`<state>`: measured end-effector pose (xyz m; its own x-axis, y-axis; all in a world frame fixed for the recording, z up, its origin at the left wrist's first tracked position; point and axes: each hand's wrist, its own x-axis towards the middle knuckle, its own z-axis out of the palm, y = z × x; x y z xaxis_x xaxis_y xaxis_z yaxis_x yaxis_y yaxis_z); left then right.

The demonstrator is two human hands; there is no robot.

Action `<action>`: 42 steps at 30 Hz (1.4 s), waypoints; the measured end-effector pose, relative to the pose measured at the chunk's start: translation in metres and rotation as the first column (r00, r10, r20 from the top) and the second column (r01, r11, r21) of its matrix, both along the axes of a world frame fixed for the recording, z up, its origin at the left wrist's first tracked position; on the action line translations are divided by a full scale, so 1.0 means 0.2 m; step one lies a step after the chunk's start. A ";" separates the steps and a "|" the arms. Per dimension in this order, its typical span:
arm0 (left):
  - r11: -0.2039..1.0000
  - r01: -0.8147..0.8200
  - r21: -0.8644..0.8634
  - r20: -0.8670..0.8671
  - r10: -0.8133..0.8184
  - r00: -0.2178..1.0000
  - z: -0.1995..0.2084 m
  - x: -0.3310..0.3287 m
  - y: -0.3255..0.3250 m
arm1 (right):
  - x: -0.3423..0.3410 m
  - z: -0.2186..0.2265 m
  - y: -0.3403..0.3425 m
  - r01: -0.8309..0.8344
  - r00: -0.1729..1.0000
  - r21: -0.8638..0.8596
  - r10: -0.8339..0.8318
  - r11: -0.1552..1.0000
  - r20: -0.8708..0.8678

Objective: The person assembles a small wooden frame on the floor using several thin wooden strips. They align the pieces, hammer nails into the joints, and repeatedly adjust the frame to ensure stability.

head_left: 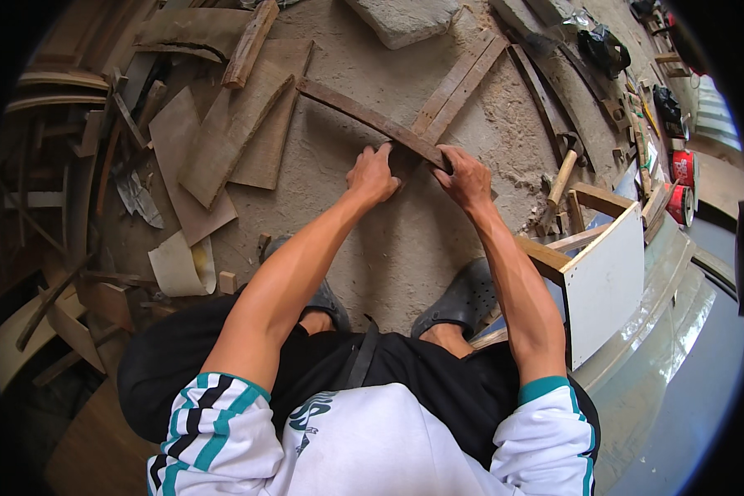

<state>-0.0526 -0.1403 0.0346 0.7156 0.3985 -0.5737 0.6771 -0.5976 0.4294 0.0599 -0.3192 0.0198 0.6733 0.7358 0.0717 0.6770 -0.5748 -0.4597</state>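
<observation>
Brown wood strip (351,112) is running diag. across the work area, ctr. of view, far end pointing L twd. the boards, near end sitting at the R hand. Ht. above flr.: cannot tell.

R hand (469,178): is holding the strip's near end, fingers curling over the top, thumb tucking below. L hand (372,176): is bending its fingers at the strip's near edge, fingertips meeting the wood or nearly so; whether it is gripping, cannot tell.

Two-piece plank (461,83), lt. brown w/ a lengthwise seam, is extending up-R from the strip's far side, near end meeting the strip approx. beside the R hand.

L side: loose boards (260,132) are overlapping on the concrete flr. (372,248), w/ crumpled foil (139,198) and a curled pale sheet (178,263) lying nearby. Top ctr.: a grey slab (405,18) is resting on the flr.

R side: hammer (562,178) is showing its pale wooden handle, near a white-panelled wood frame (605,281). Two red cans (681,186) are standing or lying beyond; orientation unclear.

Person is squatting or sitting low, wearing dk. clogs (461,298), blk. trousers (413,372) and a white shirt (388,438) w/ teal/blk. sleeve stripes.
</observation>
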 end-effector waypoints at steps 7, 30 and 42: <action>1.000 -0.010 -0.018 -0.016 0.010 1.000 0.01 0.00 0.00 | 0.01 0.01 0.00 -0.020 1.000 -0.011 0.020 1.000 -0.007; 1.000 -0.013 -0.016 -0.025 0.012 1.000 0.02 0.02 0.00 | 0.02 0.00 0.01 -0.041 0.999 -0.011 0.041 0.999 0.008; 1.000 -0.016 0.001 0.002 0.016 1.000 0.02 0.01 0.00 | 0.03 0.00 0.01 -0.034 0.999 -0.022 0.034 0.999 -0.016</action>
<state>-0.0515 -0.1399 0.0383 0.7099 0.4107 -0.5722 0.6861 -0.5867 0.4301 0.0651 -0.3172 0.0196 0.6488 0.7596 0.0449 0.6894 -0.5618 -0.4574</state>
